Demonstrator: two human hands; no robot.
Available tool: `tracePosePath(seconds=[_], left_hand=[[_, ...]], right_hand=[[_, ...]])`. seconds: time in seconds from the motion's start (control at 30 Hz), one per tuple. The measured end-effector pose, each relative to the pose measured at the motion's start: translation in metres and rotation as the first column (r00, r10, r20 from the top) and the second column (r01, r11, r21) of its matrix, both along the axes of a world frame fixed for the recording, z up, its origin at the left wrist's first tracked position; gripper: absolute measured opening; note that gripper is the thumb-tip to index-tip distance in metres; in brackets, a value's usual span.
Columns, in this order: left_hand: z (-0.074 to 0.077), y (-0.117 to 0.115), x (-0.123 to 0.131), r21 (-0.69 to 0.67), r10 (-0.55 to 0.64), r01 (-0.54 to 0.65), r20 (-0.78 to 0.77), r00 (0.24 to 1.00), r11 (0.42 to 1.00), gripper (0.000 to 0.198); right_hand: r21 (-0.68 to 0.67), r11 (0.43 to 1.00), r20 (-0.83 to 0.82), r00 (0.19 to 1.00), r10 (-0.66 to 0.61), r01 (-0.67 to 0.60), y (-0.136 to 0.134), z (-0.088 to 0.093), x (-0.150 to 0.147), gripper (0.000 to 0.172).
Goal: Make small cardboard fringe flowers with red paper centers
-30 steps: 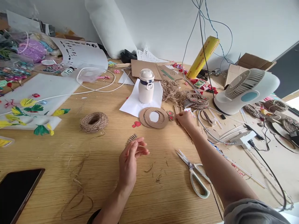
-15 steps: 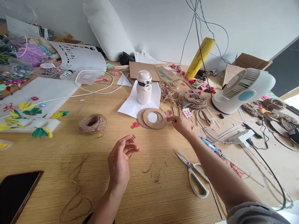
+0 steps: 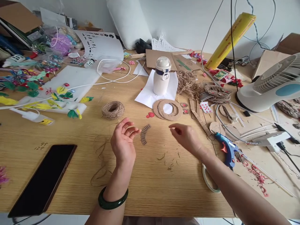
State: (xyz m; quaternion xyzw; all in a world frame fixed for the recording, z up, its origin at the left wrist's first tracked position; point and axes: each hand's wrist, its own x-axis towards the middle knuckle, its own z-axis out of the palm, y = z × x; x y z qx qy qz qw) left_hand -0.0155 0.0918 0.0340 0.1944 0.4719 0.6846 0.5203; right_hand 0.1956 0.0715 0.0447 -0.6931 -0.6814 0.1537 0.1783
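Corrugated cardboard strip [image 3: 145, 138], short, ribbed and bent in a slight arc, lies on the wooden table [image 3: 164, 190] just past the fingertips of my left hand [image 3: 123, 142], on its right side and between my two hands. I cannot tell whether my fingers touch it or stop just short. Far off to my right stands the white fan [image 3: 269, 87], well apart from the strip, and the black phone [image 3: 43, 179] lies flat near the table's front edge, to the left of my left arm. My left hand is turned palm up with the fingers loosely curled and spread, clamped on nothing. My right hand [image 3: 187, 139] hovers to the right of the strip, near it but apart, the fingers pointing left and drawn loosely together; whether they pinch anything I cannot tell. Beyond the strip the white bottle [image 3: 161, 76] stands upright on a sheet of paper, with the flat cardboard rings [image 3: 170, 110] just in front of it. The ball of twine [image 3: 113, 110] sits beyond my left hand. The blue glue gun [image 3: 226, 148] lies just right of my right wrist. A green bangle [image 3: 112, 201] circles my left wrist.
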Motion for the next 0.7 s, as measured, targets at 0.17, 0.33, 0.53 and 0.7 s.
tracePosePath(seconds=[0.17,0.33,0.53,0.7], left_hand=[[-0.003,0.0,0.002,-0.004,0.004,-0.004,-0.039,0.999,1.0,0.03],[-0.01,0.003,0.001,0.05,0.006,0.001,-0.132,0.991,0.999,0.03],[-0.018,0.003,0.002,0.118,-0.09,0.128,-0.285,0.954,0.985,0.021],[-0.019,-0.002,0.005,0.121,-0.131,0.176,-0.314,0.94,0.977,0.022]], right_hand=[[0.031,0.981,0.024,0.982,0.19,-0.19,0.003,-0.01,-0.046,0.023],[0.108,0.845,0.205,0.843,0.497,-0.524,0.033,-0.021,-0.078,0.036],[0.158,0.89,0.094,0.903,0.418,-0.428,0.018,-0.006,-0.052,0.039],[0.244,0.832,-0.074,0.846,0.528,-0.498,-0.079,0.001,-0.035,0.046]])
